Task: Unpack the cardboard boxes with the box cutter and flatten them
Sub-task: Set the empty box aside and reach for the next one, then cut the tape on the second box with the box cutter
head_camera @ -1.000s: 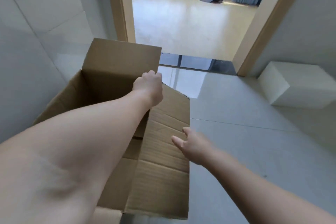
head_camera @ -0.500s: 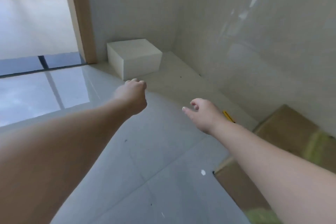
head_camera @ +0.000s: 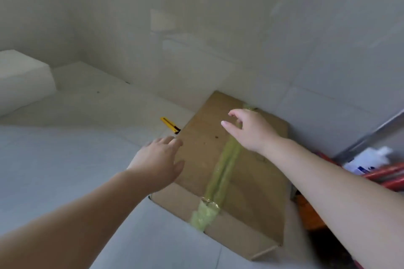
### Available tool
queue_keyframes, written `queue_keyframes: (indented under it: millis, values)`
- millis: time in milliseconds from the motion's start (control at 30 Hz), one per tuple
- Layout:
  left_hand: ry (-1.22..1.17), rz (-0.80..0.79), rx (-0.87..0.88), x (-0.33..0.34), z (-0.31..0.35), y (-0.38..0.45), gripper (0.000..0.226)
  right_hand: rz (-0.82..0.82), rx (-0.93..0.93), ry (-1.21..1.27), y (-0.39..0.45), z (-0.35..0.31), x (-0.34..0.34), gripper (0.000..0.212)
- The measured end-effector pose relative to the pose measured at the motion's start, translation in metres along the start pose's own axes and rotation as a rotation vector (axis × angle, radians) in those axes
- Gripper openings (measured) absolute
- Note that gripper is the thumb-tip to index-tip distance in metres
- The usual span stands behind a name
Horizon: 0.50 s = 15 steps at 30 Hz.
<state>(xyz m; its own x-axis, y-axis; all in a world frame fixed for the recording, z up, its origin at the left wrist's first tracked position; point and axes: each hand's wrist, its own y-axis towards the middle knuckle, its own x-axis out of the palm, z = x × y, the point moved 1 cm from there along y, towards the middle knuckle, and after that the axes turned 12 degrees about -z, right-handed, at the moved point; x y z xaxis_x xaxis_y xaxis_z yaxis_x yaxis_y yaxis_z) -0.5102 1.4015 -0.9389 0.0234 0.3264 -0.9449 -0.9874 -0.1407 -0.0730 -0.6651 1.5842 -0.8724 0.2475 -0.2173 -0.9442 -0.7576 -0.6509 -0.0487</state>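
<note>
**Inspector A:** A sealed cardboard box [head_camera: 231, 170] is observed on the tiled floor [head_camera: 65, 159], its far end set against the wall [head_camera: 218, 28]. Yellowish tape [head_camera: 220, 172] is run along the top seam and down the near face.

**Inspector B:** Open room?

**Inspector A:** Bare floor is recorded to the left of the box and in front of it. On the right the box is hemmed in by red and orange items [head_camera: 389, 172], blurred and not identified, with a white label-like object [head_camera: 367, 159] among them.

**Inspector B:** The cutter?

**Inspector A:** The yellow box cutter [head_camera: 170, 125] is found on the floor, just beside the box's left edge, near the far corner. It is not held.

**Inspector B:** Hands?

**Inspector A:** The left hand [head_camera: 159, 164] is placed at the box's left edge, fingers extended and loosely together; contact cannot be confirmed. The right hand [head_camera: 251, 129] is held over the far part of the top, fingers spread and slightly curved, nothing gripped.

**Inspector B:** Other objects?

**Inspector A:** A white block [head_camera: 21, 78] is noted at the far left, well apart from the box.
</note>
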Motion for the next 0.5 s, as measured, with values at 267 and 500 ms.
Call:
queue_keyframes:
  millis: [267,500]
  values:
    - [0.019,-0.042,-0.018,0.103,0.068,0.04,0.054,-0.049,0.084,-0.072,-0.013,0.129,0.018,0.057]
    - [-0.005,0.05,-0.28,0.123,0.083,0.044,0.075,-0.267,-0.106,-0.38,0.031,0.172,0.054,0.065]
